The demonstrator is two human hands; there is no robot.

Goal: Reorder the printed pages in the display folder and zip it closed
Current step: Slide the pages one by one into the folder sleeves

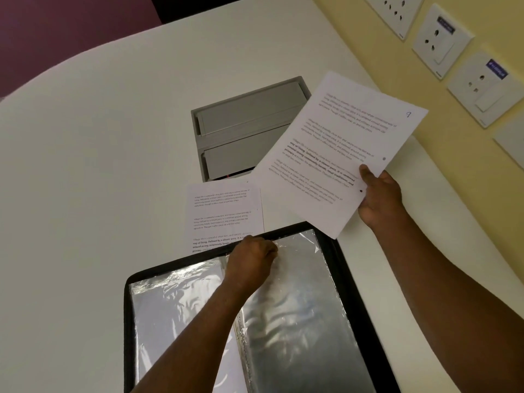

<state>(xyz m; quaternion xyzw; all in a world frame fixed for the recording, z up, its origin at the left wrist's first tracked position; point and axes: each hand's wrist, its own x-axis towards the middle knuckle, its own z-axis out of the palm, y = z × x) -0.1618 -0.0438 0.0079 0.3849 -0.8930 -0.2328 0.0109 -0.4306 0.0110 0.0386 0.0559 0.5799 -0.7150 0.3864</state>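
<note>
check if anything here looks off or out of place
Nothing is damaged or spilled. One printed page lies loose on the table beyond the open folder, its near edge tucked under the folder's rim. The sleeves are crinkled.

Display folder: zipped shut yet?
No. The display folder lies open on the table, clear sleeves exposed, left hand pinching a sleeve's top edge, right hand holding a printed page.
</note>
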